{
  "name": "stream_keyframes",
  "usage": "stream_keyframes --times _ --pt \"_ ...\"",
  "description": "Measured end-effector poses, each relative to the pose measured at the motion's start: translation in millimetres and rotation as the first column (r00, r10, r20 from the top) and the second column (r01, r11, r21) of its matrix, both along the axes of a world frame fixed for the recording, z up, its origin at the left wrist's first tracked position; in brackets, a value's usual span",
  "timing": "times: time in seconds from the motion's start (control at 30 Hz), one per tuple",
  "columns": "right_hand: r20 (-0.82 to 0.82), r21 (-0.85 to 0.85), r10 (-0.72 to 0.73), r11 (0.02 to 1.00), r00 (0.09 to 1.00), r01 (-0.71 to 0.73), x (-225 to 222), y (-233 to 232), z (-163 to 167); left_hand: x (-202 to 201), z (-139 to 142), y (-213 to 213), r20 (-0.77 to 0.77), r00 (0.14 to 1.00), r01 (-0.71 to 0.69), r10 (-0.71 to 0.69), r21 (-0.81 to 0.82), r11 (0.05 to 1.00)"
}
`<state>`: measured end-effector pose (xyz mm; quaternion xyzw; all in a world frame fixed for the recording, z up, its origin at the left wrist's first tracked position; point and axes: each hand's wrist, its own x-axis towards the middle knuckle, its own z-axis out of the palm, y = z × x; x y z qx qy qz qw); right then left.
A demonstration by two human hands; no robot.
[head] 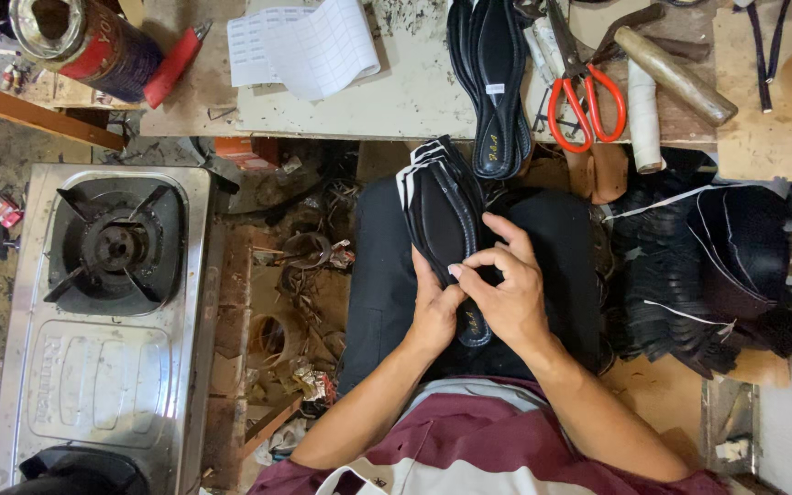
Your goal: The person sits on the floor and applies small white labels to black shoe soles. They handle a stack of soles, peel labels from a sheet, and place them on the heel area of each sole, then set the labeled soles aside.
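A stack of black shoe insoles [440, 209] rests on my lap, fanned at the far end. My left hand [434, 310] grips the near end of the stack from the left side. From the right, my right hand [510, 291] closes on the same end, with its fingers curled over the top insole. Another pile of black insoles [490, 82] lies on the workbench [396, 101] just beyond my knees.
Red-handled scissors [583, 96], a wooden-handled tool [676, 75] and a white roll [643, 119] lie on the bench. A sheet of paper [304, 46] and a tin can [84, 41] sit further left. A gas stove [107, 312] stands at my left, a heap of black cut material [717, 275] at my right.
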<state>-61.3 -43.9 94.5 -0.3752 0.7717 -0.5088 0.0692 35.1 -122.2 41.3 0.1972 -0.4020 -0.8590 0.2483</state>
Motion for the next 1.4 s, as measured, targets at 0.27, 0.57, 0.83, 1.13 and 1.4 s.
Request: stream_keyframes --times 0.27,0.57,0.83,1.13,1.4 --pt "0.203 0.108 -0.106 0.990 0.973 0.085 -9.0 2.6 2.9 3.1 -2.7 2.2 -0.012 1.000 -0.009 0.009 -0.022 1.000" --pt "-0.309 0.058 0.006 0.998 0.951 0.013 31.4 13.0 23.7 -2.0 -3.5 -5.3 -0.040 0.990 -0.130 0.134 0.092 0.987" --pt "-0.356 0.115 0.072 0.993 0.932 -0.033 34.5 11.9 30.2 4.0 10.3 -8.5 -0.097 0.994 -0.050 0.046 -0.032 0.998" --pt "-0.385 -0.014 -0.038 0.999 0.922 0.035 7.6 -8.9 42.6 8.0 10.3 -16.3 -0.134 0.974 -0.171 0.183 0.094 0.981" --pt "-0.569 0.245 -0.096 0.928 0.817 0.280 -100.4 -101.7 29.6 17.7 12.8 -14.9 -0.017 0.990 -0.132 0.137 0.176 0.976"
